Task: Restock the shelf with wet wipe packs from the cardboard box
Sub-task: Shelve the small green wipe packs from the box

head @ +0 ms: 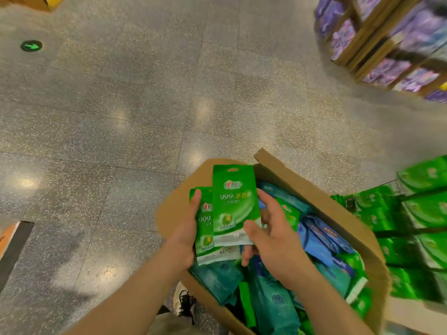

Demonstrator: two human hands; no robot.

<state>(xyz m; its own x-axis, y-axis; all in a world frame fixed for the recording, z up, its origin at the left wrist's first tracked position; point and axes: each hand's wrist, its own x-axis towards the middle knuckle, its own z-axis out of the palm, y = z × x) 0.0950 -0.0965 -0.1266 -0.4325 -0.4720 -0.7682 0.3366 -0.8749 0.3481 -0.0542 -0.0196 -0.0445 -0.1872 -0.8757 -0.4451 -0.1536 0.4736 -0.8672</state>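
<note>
Head view, looking straight down over the box (321,197), and both hands are busy. The left hand (187,235) grips a green pack (205,228) along its left edge, fingers curled round the side, fingertip up near the pack's top corner. The right hand (273,238) pinches a second green pack (233,204) by its lower right corner, thumb on the front, fingers behind. That second pack stands upright and overlaps the first, covering its right half. Both packs are held above the box's near-left corner, at about 6 o'clock in the picture.

The box sits open on the floor (145,105), flaps spread, one flap pointing up toward 12 o'clock. Inside, a jumble of packs: blue packs (321,240) along the right side, teal packs (217,279) at the bottom, more green ones mixed in among them, lying at all angles.

Over at 3 o'clock, the shelf (420,213) shows rows of green packs, blurred, just beside the box's right wall. Up at 1 o'clock stands a wooden rack (367,32) with purple packages, well apart from the box. At 10 o'clock, a green arrow sticker (31,45) on the speckled floor. A shoe (185,301) peeks out at the bottom, just left of the box.
</note>
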